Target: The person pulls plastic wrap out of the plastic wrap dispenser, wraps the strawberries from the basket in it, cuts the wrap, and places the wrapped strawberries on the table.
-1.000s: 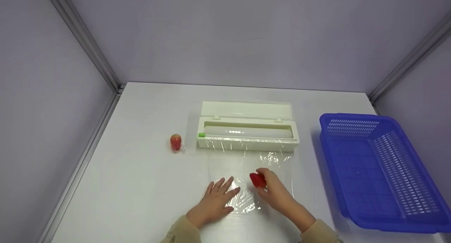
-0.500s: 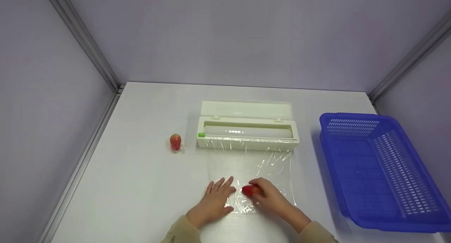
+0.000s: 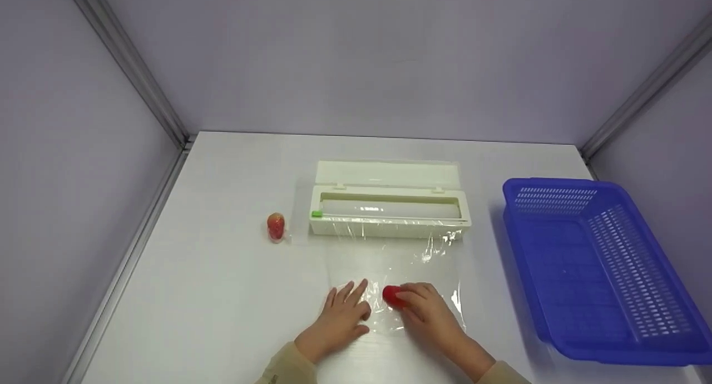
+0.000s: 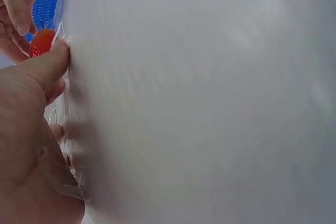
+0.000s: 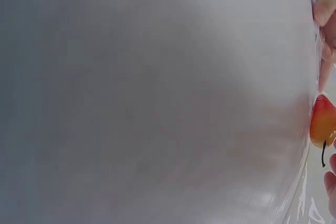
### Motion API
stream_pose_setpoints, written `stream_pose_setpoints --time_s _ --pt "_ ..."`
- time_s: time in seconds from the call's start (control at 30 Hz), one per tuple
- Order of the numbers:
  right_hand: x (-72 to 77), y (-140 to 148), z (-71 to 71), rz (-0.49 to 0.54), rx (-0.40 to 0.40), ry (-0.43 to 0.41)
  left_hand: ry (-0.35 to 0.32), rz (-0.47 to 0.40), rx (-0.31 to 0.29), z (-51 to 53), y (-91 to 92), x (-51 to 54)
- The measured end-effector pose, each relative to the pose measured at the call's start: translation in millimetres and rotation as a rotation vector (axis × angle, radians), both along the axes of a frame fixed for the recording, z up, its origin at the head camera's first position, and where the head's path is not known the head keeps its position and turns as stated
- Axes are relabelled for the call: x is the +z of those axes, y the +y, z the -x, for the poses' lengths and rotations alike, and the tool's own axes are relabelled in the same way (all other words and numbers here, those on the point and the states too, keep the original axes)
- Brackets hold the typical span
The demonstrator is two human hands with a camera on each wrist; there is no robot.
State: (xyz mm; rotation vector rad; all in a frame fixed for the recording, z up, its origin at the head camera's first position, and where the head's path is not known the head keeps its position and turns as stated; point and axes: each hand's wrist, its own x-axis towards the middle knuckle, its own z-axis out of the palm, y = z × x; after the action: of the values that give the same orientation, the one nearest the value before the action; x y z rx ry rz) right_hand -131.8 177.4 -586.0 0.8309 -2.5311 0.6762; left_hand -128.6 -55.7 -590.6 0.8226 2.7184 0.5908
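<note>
A sheet of clear cling film (image 3: 400,261) is drawn out from the white dispenser (image 3: 389,228). My left hand (image 3: 336,325) rests flat on the film with most fingers spread and the index finger bent. On the film to its right lies a small red-and-orange pear (image 3: 392,296), and my right hand (image 3: 431,314) has its fingers curled over it. From the right wrist, the pear (image 5: 323,121) shows its dark stem toward the right hand's fingertips. The left wrist view has the pear (image 4: 43,40) between both hands, partly hidden by the left thumb.
The dispenser's lid (image 3: 387,173) stands open behind the film roll (image 3: 389,208), with a green slider (image 3: 316,213) at its left end. Farther left lies another red-and-yellow fruit (image 3: 276,227) wrapped in film. A blue plastic basket (image 3: 581,272) stands at the right.
My right hand has brought the pear down and left onto the film, close to the left hand. Its fingers now lie over the pear. The left index finger has bent inward.
</note>
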Motion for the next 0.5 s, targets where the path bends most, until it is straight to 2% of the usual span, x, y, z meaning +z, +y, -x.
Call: stream_pose_setpoints --time_s 0.17,0.3,0.4,0.5 --pt "-1.0 3 -3.9 -0.048 0.025 0.023 0.009 -0.004 0.024 0.3 3.1 0.4" --pt "1.4 4 -9.5 -0.081 0.025 -0.038 -0.005 -0.007 0.048 0.8 5.5 1.7" --pt "5.1 3 -14.3 -0.121 0.026 -0.105 -0.001 0.003 0.075 2.9 8.7 7.8" --pt "7.0 2 -17.3 -0.190 0.014 -0.135 0.035 0.009 0.105 6.9 12.7 15.4"
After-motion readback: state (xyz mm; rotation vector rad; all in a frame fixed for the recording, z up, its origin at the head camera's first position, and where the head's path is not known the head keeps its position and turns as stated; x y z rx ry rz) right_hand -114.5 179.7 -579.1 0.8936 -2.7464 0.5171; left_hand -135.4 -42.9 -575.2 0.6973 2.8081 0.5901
